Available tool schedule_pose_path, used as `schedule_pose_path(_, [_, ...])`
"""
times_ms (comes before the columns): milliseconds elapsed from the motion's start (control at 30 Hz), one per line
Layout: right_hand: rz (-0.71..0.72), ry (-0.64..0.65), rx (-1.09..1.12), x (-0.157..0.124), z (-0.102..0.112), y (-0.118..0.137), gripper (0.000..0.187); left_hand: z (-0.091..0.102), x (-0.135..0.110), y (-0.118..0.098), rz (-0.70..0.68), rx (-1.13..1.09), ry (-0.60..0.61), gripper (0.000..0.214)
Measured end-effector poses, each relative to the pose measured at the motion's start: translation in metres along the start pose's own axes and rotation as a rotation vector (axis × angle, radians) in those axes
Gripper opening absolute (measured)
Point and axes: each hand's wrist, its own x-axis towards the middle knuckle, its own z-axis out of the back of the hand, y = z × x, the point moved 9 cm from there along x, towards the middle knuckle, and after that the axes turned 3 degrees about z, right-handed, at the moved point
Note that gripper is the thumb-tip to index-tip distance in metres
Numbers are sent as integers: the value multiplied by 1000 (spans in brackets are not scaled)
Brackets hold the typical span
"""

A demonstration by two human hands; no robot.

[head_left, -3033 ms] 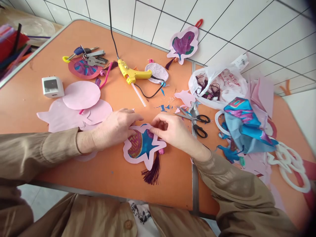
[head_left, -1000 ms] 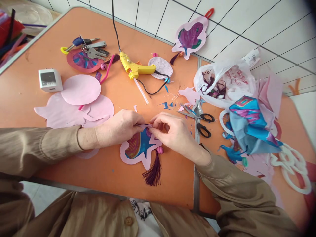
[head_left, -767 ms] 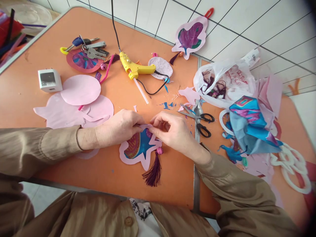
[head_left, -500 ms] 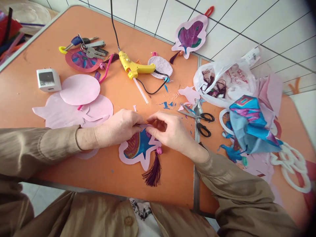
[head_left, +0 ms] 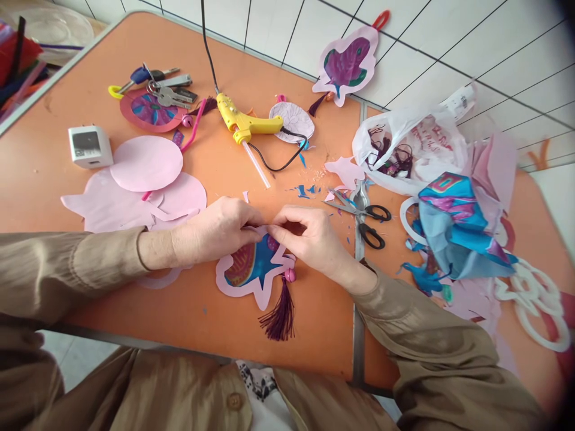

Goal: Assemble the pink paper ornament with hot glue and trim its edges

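Between my hands is a pink-edged fabric ornament [head_left: 262, 270] with a blue, purple and orange pattern, its lower part resting near the orange table top. My left hand [head_left: 224, 230] pinches its upper edge from the left. My right hand [head_left: 309, 239] pinches the same edge from the right, thumb against the rim, fingertips almost meeting the left ones. A pink bell [head_left: 290, 275] and a dark purple tassel [head_left: 279, 314] hang at the ornament's lower right. My fingers cover its top edge.
Beyond my hands lies a yellow glue gun [head_left: 245, 120] with its cord. Scissors [head_left: 359, 209] lie right of my right hand, near a plastic bag [head_left: 408, 143] and fabric scraps [head_left: 462, 227]. Pink cutouts [head_left: 146, 161], a white charger [head_left: 90, 146] and keys [head_left: 168, 93] are at left.
Both hands keep their pinch on the ornament's upper edge. The right fingers have shifted slightly, and more of the ornament's purple patch shows beside the thumb.
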Motion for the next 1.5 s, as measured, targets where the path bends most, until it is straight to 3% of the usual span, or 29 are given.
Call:
schedule_pose_path(167, [-40,1,72,-2,2,-1,20,6,0,1,61,-62,11,30])
schedule_pose_path(367, [-45,3,70,-3,3,0,21,7,1,3,107,-65,-19,19])
schedule_pose_path(600, [-17,8,69,-2,2,3,22,8,2,3,63,-91,-62,15])
schedule_pose_path(800, [-41,30,139,-3,0,-1,22,8,3,3,51,-156,-39,12])
schedule_pose_path(1000, [-8,7,146,-3,9,2,29,9,3,6,90,-208,-40,29])
schedule_pose_path(1267, [20,41,116,-4,0,6,24,-1,6,13,113,-395,56,22])
schedule_pose_path(1500, [16,24,160,-4,3,4,30,-1,7,15,158,-396,73,18])
